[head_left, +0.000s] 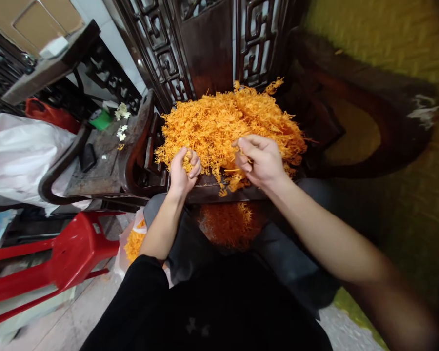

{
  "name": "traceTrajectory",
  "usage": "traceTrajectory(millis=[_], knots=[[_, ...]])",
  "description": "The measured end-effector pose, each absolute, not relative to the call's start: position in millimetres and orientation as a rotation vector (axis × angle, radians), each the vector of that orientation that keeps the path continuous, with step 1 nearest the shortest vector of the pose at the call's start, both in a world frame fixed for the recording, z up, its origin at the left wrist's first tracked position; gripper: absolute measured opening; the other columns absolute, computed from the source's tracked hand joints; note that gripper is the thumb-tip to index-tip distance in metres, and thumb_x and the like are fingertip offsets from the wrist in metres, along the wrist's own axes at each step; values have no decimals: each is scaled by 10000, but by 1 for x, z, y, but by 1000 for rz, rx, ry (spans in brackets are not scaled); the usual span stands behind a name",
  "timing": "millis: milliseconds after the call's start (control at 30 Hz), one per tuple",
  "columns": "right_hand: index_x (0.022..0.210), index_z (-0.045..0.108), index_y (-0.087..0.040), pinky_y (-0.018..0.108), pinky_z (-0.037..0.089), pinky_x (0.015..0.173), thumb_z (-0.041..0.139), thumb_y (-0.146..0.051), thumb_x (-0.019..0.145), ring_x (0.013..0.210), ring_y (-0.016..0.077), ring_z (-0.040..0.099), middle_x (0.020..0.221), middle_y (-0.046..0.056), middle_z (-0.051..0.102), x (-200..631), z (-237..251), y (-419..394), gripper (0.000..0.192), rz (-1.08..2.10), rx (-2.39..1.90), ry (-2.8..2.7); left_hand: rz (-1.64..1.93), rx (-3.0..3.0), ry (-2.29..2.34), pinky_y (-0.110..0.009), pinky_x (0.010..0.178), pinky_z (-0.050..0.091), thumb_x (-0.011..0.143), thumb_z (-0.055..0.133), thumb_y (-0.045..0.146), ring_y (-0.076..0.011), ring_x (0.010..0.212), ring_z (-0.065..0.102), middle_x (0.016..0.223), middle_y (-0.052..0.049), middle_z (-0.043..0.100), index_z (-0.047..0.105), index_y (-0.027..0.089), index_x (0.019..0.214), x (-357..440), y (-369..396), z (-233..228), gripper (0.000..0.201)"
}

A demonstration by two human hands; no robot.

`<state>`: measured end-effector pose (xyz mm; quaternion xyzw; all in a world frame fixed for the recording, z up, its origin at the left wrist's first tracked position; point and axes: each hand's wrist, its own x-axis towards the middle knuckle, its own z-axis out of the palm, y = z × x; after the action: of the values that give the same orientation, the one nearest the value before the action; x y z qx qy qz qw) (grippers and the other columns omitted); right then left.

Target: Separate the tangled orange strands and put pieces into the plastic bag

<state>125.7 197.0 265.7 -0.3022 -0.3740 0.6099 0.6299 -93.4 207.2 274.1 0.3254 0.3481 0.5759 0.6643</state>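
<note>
Fingers of left hand point(183, 170) curled shut on a tuft of orange strands point(229, 129) — pinching right hand point(261, 161) closed on another strand, probably to separate pieces. Heaped on dark wooden chair seat point(205, 187), close before the knees.

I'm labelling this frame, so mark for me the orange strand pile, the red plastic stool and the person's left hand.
orange strand pile point(227, 122), head view, top middle of the heap.
red plastic stool point(71, 251), head view, its seat.
left hand point(183, 170), head view, back of the hand, fingers curled on strands.
</note>
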Motion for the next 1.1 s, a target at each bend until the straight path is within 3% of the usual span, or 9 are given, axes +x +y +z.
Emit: traceTrajectory(millis=[300, 433, 533, 633, 733, 833, 933, 1000, 1100], knots=[[849, 698, -187, 252, 205, 456, 883, -554, 798, 432, 45, 350, 561, -58, 474, 126, 261, 202, 415, 1563, -622, -845, 1221, 687, 748, -174, 339, 191, 1043, 490, 370, -12, 317, 244, 708, 14, 628, 500, 194, 792, -88, 199, 275, 306], [857, 679, -196, 267, 232, 455, 811, -643, 838, 452, 65, 347, 583, -47, 478, 123, 259, 199, 466, 1562, -666, -893, 1222, 732, 737, -177, 338, 184, 1012, 563, 287, -6, 326, 264, 786, -7, 692, 623, 185, 906, -89, 199, 273, 159], [890, 687, -197, 271, 241, 455, 767, -663, 859, 473, 76, 342, 609, -33, 492, 121, 260, 198, 474, 1582, -698, -910, 1184, 839, 740, -164, 369, 215, 948, 732, 307, 2, 376, 298, 764, 26, 634, 713, 189, 1055, -89, 199, 269, 160], [949, 723, -187, 261, 317, 476, 707, -535, 884, 562, 109, 454, 716, 20, 596, 121, 263, 197, 354, 1659, -649, -892, 1160, 1001, 805, -174, 408, 239, 873, 837, 513, -6, 417, 314, 664, 59, 502, 757, 184, 975, -90, 198, 264, 354], [1058, 762, -171, 299, 489, 620, 673, -339, 804, 820, 177, 620, 985, 82, 728, 119, 262, 195, 317, 1724, -595, -892, 1175, 1311, 1002, -197, 448, 296, 859, 804, 632, -40, 445, 366, 571, 61, 456, 775, 178, 856, -90, 195, 261, 455], [1247, 754, -189, 365, 563, 798, 747, -224, 744, 970, 211, 664, 1160, 75, 749, 115, 256, 193, 504, 1715, -676, -943, 1176, 1689, 1217, -252, 650, 501, 846, 816, 613, -116, 642, 599, 695, -5, 657, 789, 180, 837, -88, 190, 261, 434], [1323, 739, -231, 419, 584, 941, 877, -269, 736, 1012, 222, 701, 1157, 53, 758, 110, 248, 192, 605, 1660, -745, -985, 1140, 1864, 1359, -310, 828, 543, 806, 853, 584, -175, 813, 677, 847, -32, 741, 792, 185, 948, -85, 188, 259, 428], [1297, 756, -239, 427, 595, 969, 936, -319, 706, 1012, 223, 717, 1115, 47, 769, 109, 244, 192, 623, 1622, -745, -977, 1136, 1796, 1364, -300, 790, 533, 834, 833, 574, -167, 776, 657, 822, -23, 718, 782, 190, 1034, -83, 189, 255, 436], [1254, 779, -235, 364, 618, 858, 963, -325, 691, 976, 205, 720, 1064, 60, 784, 110, 243, 193, 599, 1616, -734, -985, 1196, 1454, 1200, -247, 557, 425, 942, 710, 612, -113, 561, 503, 691, 8, 595, 769, 203, 1019, -82, 193, 246, 420]])
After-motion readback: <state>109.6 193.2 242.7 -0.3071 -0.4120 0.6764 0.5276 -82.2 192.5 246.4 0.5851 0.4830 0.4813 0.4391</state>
